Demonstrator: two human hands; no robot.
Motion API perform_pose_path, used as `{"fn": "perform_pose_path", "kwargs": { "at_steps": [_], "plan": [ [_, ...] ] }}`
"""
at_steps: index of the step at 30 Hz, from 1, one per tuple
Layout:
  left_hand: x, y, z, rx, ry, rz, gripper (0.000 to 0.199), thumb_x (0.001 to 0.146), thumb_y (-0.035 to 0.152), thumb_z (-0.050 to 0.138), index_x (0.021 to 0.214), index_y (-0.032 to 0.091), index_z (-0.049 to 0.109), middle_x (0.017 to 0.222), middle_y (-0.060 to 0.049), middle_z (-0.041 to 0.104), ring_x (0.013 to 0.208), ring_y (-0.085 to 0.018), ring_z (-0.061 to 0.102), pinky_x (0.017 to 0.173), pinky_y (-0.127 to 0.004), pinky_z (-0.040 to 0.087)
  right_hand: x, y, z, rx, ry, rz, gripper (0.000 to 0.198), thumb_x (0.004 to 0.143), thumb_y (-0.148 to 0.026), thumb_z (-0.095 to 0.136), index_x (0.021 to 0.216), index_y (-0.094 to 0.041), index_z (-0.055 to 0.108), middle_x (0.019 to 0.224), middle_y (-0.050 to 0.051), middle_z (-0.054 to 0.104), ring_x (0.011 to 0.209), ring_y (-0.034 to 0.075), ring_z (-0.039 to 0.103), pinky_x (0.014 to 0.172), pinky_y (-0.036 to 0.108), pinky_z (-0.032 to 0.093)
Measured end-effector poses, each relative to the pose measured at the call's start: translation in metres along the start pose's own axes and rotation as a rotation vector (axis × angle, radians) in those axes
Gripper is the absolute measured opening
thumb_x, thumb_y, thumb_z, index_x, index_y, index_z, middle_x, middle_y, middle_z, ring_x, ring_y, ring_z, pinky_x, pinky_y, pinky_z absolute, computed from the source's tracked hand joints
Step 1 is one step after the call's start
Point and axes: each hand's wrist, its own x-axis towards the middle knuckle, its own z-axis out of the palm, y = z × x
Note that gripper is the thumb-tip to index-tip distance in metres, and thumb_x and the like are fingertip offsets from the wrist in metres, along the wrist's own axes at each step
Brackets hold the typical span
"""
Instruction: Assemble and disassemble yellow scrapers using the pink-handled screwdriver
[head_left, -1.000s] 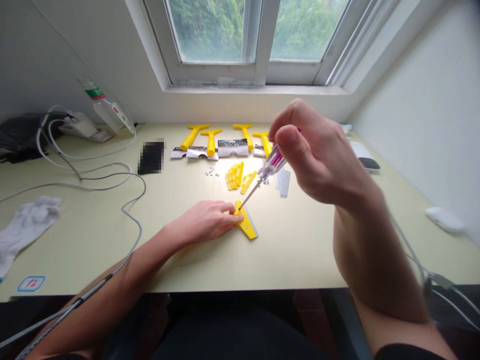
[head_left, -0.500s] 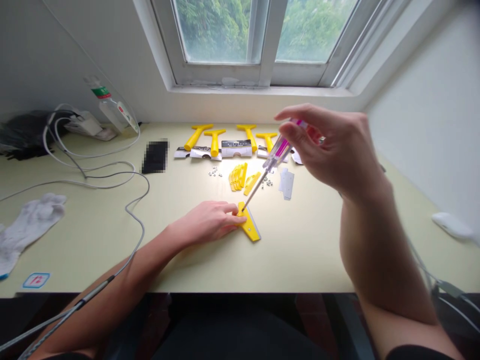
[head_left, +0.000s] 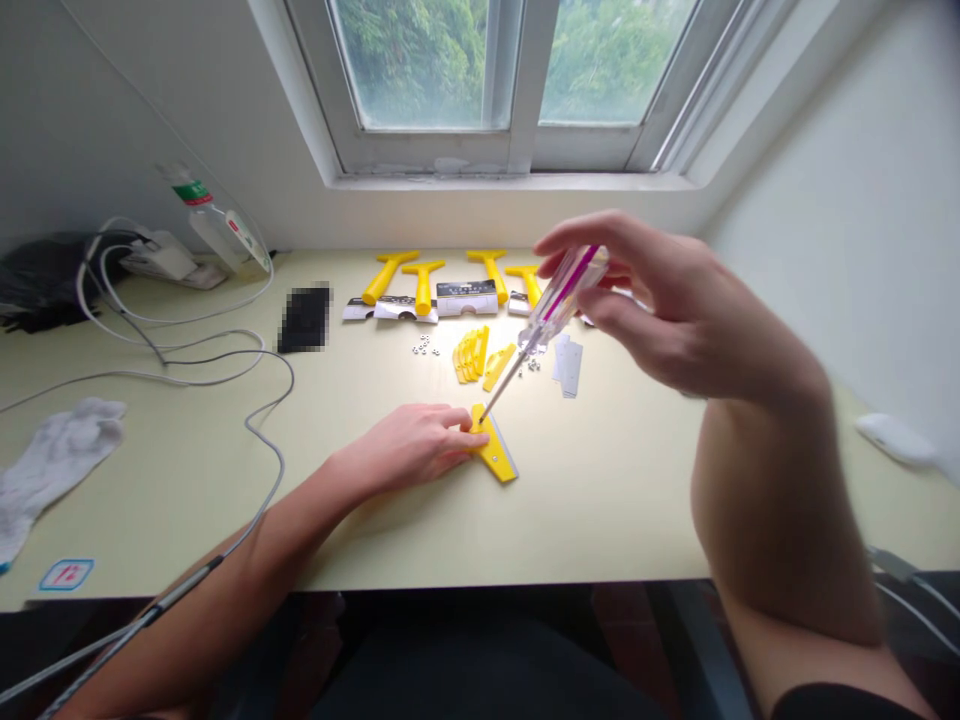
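Note:
My left hand (head_left: 420, 442) is closed on a yellow scraper head (head_left: 496, 458) with a thin metal blade along its right edge, pressing it to the table. One screw shows in the head's lower part. In my right hand (head_left: 660, 300) is a screwdriver (head_left: 570, 290) with a clear and purple handle, held between thumb and fingers. Its shaft slants down to the left, the tip at the upper end of the scraper head. Beyond lie several yellow plates (head_left: 471, 354), small nuts or screws (head_left: 426, 345) in two groups, and pale flat blades (head_left: 571, 368).
Yellow scraper handles (head_left: 424, 288) and packaging cards (head_left: 466, 297) line the back below the window. A black pixelated item (head_left: 304, 318), cables (head_left: 259, 420), a bottle (head_left: 214, 225) and a white glove (head_left: 64, 455) are at left. A white mouse (head_left: 892, 440) lies far right.
My right hand has turned on the screwdriver handle, its fingers and wrist shifting, while the tip stays at the scraper head. My left hand keeps its hold. The whole view has shifted slightly.

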Motion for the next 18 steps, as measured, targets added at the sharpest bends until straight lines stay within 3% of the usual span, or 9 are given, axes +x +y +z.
{"fn": "perform_pose_path", "kwargs": {
  "at_steps": [3,5,7,10,12,15,18],
  "plan": [
    [0.000,0.000,0.000,-0.006,-0.009,-0.004,0.028,0.101,0.029,0.046,0.124,0.032,0.062,0.106,-0.002,0.066,0.087,-0.015,0.064,0.075,-0.027,0.050,0.003,0.000,0.008,-0.151,0.136,0.082,0.032,0.099,-0.044,0.042,0.117,-0.025,0.061,0.088,0.004,0.068,0.083,0.021,0.066,0.073,0.034,0.050],
    [0.000,0.000,0.000,-0.009,-0.014,-0.012,0.028,0.101,0.029,0.046,0.124,0.031,0.062,0.106,-0.002,0.066,0.088,-0.015,0.064,0.076,-0.027,0.050,0.005,0.000,0.012,-0.282,0.196,0.135,0.035,0.099,-0.043,0.041,0.122,-0.024,0.058,0.077,0.003,0.066,0.078,0.022,0.066,0.071,0.034,0.048],
    [0.000,0.000,-0.001,-0.008,-0.021,-0.015,0.028,0.101,0.029,0.046,0.124,0.031,0.062,0.107,-0.002,0.066,0.088,-0.015,0.064,0.076,-0.027,0.050,0.006,0.001,0.012,-0.431,0.199,0.213,0.039,0.099,-0.043,0.039,0.126,-0.021,0.056,0.068,0.003,0.062,0.070,0.023,0.064,0.066,0.035,0.045],
    [-0.001,0.000,-0.001,-0.008,-0.028,-0.013,0.028,0.101,0.030,0.045,0.124,0.031,0.062,0.107,-0.002,0.066,0.089,-0.016,0.065,0.076,-0.027,0.050,0.004,0.003,0.006,-0.620,0.168,0.324,0.042,0.099,-0.048,0.035,0.111,-0.019,0.064,0.056,0.002,0.052,0.056,0.022,0.056,0.058,0.034,0.039],
    [-0.001,0.000,-0.001,-0.008,-0.028,-0.014,0.028,0.101,0.030,0.045,0.124,0.032,0.062,0.107,-0.002,0.066,0.089,-0.016,0.065,0.077,-0.027,0.051,0.002,0.005,-0.001,-0.527,0.112,0.277,0.033,0.098,-0.040,0.039,0.110,-0.022,0.062,0.059,0.001,0.053,0.056,0.019,0.054,0.058,0.032,0.039],
    [0.000,0.000,-0.001,-0.011,-0.022,-0.015,0.028,0.101,0.029,0.046,0.123,0.032,0.062,0.107,-0.002,0.066,0.089,-0.015,0.065,0.077,-0.026,0.051,0.000,0.006,-0.006,-0.135,-0.017,0.111,0.032,0.093,-0.028,0.047,0.124,-0.027,0.051,0.087,0.001,0.065,0.073,0.018,0.062,0.063,0.030,0.045],
    [0.000,0.000,-0.002,-0.020,-0.011,-0.007,0.028,0.100,0.028,0.048,0.123,0.031,0.063,0.105,-0.003,0.066,0.088,-0.015,0.065,0.077,-0.026,0.050,0.000,0.007,-0.004,0.000,-0.005,0.122,0.029,0.094,-0.037,0.050,0.121,-0.027,0.053,0.095,0.003,0.067,0.081,0.020,0.064,0.067,0.032,0.048]
  ]
}}
